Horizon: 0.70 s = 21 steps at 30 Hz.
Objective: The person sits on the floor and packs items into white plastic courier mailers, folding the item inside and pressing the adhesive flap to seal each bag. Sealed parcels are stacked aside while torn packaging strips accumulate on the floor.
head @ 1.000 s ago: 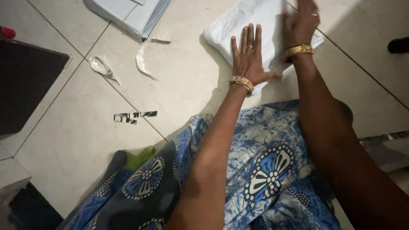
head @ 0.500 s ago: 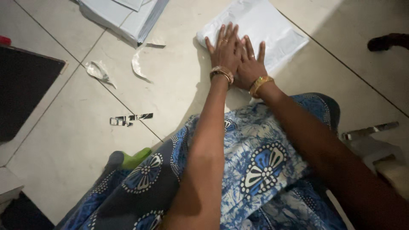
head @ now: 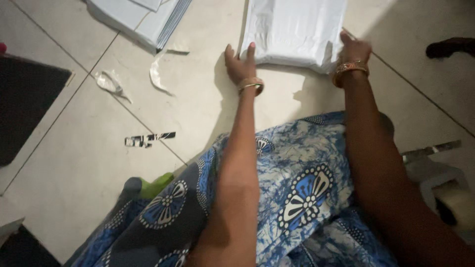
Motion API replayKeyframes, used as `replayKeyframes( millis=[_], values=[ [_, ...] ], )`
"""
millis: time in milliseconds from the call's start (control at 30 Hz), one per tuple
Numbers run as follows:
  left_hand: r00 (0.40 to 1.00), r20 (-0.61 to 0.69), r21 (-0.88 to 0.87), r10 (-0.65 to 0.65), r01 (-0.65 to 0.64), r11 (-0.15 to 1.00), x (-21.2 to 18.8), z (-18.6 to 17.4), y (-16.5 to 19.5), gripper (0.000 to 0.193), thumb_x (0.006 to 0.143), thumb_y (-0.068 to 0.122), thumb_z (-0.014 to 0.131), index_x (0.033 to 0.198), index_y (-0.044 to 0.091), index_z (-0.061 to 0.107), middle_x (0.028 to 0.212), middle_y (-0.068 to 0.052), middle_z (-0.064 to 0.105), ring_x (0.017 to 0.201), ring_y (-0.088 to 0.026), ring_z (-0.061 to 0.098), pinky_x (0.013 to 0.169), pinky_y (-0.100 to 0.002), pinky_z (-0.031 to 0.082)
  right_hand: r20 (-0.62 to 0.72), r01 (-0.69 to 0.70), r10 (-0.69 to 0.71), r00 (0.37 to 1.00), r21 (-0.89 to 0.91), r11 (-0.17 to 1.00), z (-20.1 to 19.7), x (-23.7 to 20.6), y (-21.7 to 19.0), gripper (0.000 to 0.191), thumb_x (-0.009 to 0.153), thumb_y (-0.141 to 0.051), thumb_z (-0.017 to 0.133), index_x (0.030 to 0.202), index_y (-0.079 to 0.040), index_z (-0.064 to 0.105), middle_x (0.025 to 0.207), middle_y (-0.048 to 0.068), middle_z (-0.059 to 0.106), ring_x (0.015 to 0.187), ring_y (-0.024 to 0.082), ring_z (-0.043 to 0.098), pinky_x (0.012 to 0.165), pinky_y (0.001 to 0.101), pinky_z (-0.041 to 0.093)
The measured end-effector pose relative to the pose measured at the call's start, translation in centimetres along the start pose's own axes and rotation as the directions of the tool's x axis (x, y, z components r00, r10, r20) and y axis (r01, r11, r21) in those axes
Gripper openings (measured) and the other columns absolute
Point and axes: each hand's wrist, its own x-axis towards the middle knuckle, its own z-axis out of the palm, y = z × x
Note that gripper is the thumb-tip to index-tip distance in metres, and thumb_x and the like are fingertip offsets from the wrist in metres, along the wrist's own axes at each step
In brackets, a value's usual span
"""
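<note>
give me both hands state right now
Left hand: open, fingers at the near left corner of the white padded package.
Right hand: curled at its near right corner; grip cannot be told.

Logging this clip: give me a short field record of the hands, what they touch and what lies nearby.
left hand: flat on the floor, fingertips at the near left corner of the white padded package
right hand: on the package's near right corner
wrists: gold bangles
surface: pale tiled floor
nearby: stack of white envelopes, torn strips, dark mat
</note>
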Motion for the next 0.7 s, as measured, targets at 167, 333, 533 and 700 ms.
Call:
replayKeyframes(
  millis=[167,333,533,700],
  values=[
    [0.929,0.321,-0.204,-0.186,0.260,0.944,1.7,-1.0,0.7,0.068,0.060,0.048,0.093,0.104,-0.001,0.072,0.089,-0.011,0.076,0.079,-0.023,0.068,0.073,-0.035,0.054,0.131,-0.138,0.179,0.975,-0.274,0.952,-0.2,-1.4,-0.8,0.054,0.078,-0.047,0.091,0.093,0.002,0.075,0.092,0.009,0.077,0.072,0.023,0.063,0.068,0.0425,0.050],
    [0.934,0.257,0.126,-0.249,0.223,0.967,0.8,-1.8,1.5,0.069,0.078,0.062,0.080,0.059,0.000,0.057,0.053,-0.008,0.047,0.053,-0.022,0.040,0.054,-0.041,0.039,0.125,0.077,-0.043,0.991,-0.278,0.958,0.7,-0.3,-0.7,0.064,0.096,-0.054,0.075,0.092,0.009,0.070,0.080,0.013,0.070,0.067,0.022,0.053,0.062,0.0415,0.048],
    [0.972,0.073,0.137,-0.223,0.212,0.968,-0.3,-1.6,1.9,0.073,0.084,0.066,0.070,0.055,0.001,0.055,0.052,-0.011,0.048,0.052,-0.022,0.039,0.051,-0.041,0.037,-0.044,0.005,-0.003,0.999,0.057,0.998,1.7,-1.6,-1.9,0.059,0.091,-0.054,0.063,0.091,0.004,0.068,0.075,0.006,0.074,0.063,0.018,0.068,0.055,0.0389,0.060],
    [0.989,0.096,-0.038,-0.116,0.120,0.992,-0.1,-1.8,0.5,0.065,0.078,0.066,0.073,0.062,0.003,0.073,0.054,-0.007,0.063,0.051,-0.015,0.054,0.053,-0.034,0.046,0.107,-0.002,0.016,0.994,-0.127,0.992,1.5,-2.5,-1.8,0.060,0.096,-0.055,0.064,0.088,0.004,0.066,0.072,0.011,0.068,0.061,0.019,0.061,0.055,0.0406,0.051]
  ],
)
